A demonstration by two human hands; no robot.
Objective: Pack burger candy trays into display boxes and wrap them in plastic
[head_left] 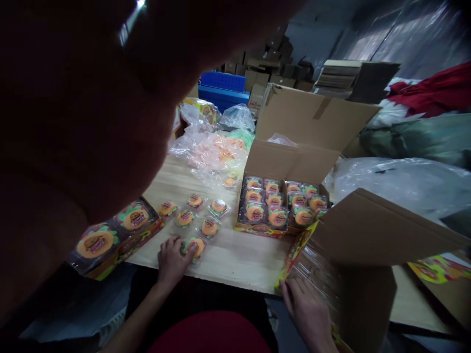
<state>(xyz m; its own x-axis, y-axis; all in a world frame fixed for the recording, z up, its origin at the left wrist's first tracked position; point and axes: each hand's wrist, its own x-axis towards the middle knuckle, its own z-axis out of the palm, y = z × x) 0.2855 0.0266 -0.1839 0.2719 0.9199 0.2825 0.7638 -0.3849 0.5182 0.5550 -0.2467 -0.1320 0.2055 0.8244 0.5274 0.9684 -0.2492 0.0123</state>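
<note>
Dark blur [91, 98] looms; left hand [174, 262] touches a burger pack [196, 246], grip unclear, right hand [307, 306] grips a printed box [300, 245], lettering illegible.

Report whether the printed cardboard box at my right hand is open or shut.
Open: the printed cardboard box has its brown flap raised, showing clear plastic inside.

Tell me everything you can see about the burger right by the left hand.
The burger has a round orange top with a dark reddish print, and green edging below. It sits in a clear case that looks like plastic. It lies top up on the table, near the front edge. The left hand is at its left side, thumb overlapping it; how firm the grip is, I can't tell.
</note>
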